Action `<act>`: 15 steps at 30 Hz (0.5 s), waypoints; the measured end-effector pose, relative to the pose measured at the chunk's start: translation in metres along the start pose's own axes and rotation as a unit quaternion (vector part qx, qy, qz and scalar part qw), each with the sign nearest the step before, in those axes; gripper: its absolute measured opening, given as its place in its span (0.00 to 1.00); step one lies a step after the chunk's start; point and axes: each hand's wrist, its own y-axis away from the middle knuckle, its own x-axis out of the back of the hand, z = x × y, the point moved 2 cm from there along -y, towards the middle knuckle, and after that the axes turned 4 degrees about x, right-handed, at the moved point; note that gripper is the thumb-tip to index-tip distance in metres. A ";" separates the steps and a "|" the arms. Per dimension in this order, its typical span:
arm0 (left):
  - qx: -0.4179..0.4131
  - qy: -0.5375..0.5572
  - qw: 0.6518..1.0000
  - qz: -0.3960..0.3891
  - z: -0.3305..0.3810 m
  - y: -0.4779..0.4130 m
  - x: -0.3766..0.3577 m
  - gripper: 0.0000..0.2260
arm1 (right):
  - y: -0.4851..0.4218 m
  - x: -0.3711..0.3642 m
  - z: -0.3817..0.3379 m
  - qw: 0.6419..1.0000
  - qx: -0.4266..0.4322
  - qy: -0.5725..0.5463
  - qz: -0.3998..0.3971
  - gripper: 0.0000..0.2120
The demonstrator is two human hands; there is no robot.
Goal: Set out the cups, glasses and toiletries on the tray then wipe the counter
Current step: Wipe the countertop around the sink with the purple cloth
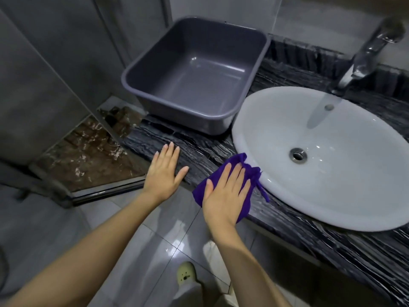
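A purple cloth (252, 176) lies on the dark streaked counter (194, 149), against the rim of the white sink. My right hand (225, 193) lies flat on the cloth with fingers spread, pressing it down. My left hand (164, 171) rests flat and empty on the counter's front edge, a little left of the cloth. A grey plastic tub (221, 120) with nothing in it stands at the back left of the counter. No cups, glasses or toiletries are in view.
The oval white sink (276, 207) sits on the counter to the right, with a chrome tap (363, 60) behind it. A glass shower partition (66, 89) stands to the left. Grey floor tiles and a slippered foot (186, 273) are below.
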 end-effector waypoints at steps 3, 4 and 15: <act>-0.012 0.013 1.000 -0.009 -0.006 -0.003 0.004 0.42 | -0.012 0.000 -0.007 1.000 0.016 0.014 -0.011 0.32; -0.015 0.017 1.000 -0.009 -0.010 -0.005 0.006 0.41 | -0.015 0.001 -0.009 0.999 0.025 0.015 -0.021 0.32; -0.026 0.161 0.986 -0.032 -0.031 -0.022 0.024 0.30 | -0.055 0.000 -0.031 0.953 0.293 -0.002 -0.075 0.33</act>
